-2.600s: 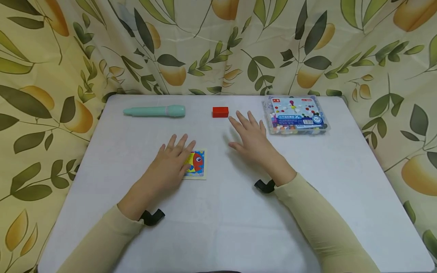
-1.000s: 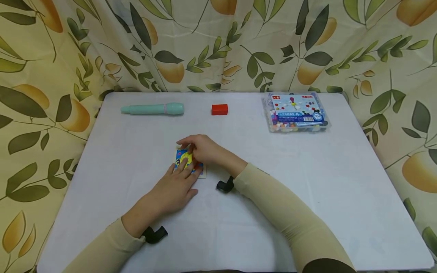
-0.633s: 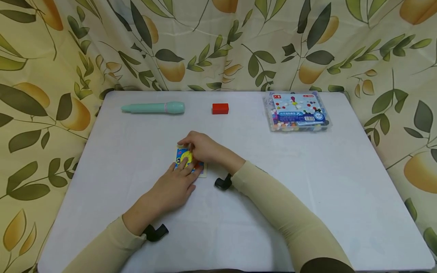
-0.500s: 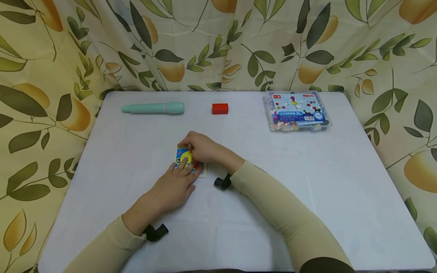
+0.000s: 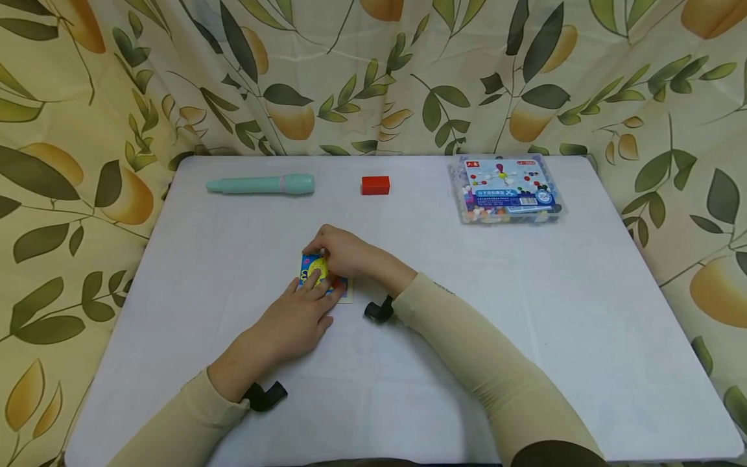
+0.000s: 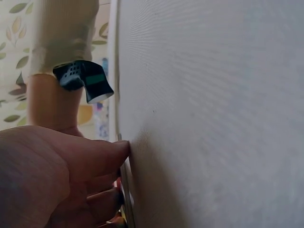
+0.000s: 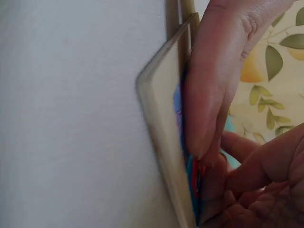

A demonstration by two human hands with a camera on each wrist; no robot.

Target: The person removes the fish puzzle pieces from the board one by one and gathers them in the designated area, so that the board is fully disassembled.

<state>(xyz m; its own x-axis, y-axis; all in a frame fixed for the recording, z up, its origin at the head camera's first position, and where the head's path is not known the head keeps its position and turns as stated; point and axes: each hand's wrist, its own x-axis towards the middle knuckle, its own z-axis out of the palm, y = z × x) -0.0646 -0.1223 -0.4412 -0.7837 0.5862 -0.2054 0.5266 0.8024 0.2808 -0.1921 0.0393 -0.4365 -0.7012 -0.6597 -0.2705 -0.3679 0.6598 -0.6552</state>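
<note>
A small square wooden fish puzzle board (image 5: 312,263) lies flat near the middle of the table, its bright picture partly hidden by both hands. My left hand (image 5: 294,324) rests on its near part with fairly straight fingers. My right hand (image 5: 350,251) reaches across, its fingers curled over the far edge and appearing to pinch the board there. In the right wrist view, the pale wooden border of the puzzle board (image 7: 159,90) shows, with the left hand (image 7: 211,80) pressing down and the right hand (image 7: 266,180) bent close beside it. In the left wrist view, the left thumb (image 6: 111,152) meets the table surface by the board.
A mint-green tube-like stick (image 5: 259,185) lies at the back left. A red block (image 5: 375,185) sits at the back centre. To its right is a clear plastic box (image 5: 508,191) of coloured beads or balls. The white table (image 5: 525,389) backs onto a leaf-patterned curtain (image 5: 432,78).
My right hand has come from near the red block to the board's far edge. My left hand has shifted down, fingers on the board. Over the last half second both hands barely move.
</note>
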